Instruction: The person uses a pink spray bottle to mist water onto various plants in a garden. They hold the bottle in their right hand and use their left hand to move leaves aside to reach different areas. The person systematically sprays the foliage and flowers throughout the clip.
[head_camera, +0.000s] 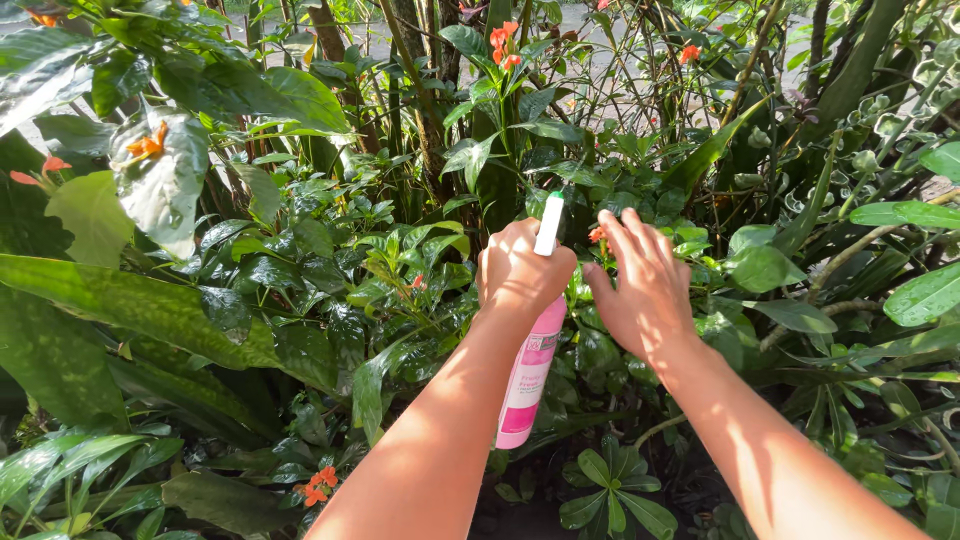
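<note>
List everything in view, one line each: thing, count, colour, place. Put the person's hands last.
spray bottle: one, pink body with white nozzle on top, centre, held upright
orange flowers: several small clusters, orange-red, scattered top centre, far left and bottom left
large leaves: many, glossy green, wet-looking, left side
small-leaved shrubs: dense, green, middle and right
stems: several, brown-green, upper centre
pavement: pale grey patch, behind the plants at top
left hand: one, gripping the bottle near its top
right hand: one, open, fingers spread among leaves beside the bottle

The left hand (520, 272) grips a pink spray bottle (530, 380) with a white nozzle, while the right hand (642, 290) spreads open against wet green shrub leaves (300, 260) just right of it.
</note>
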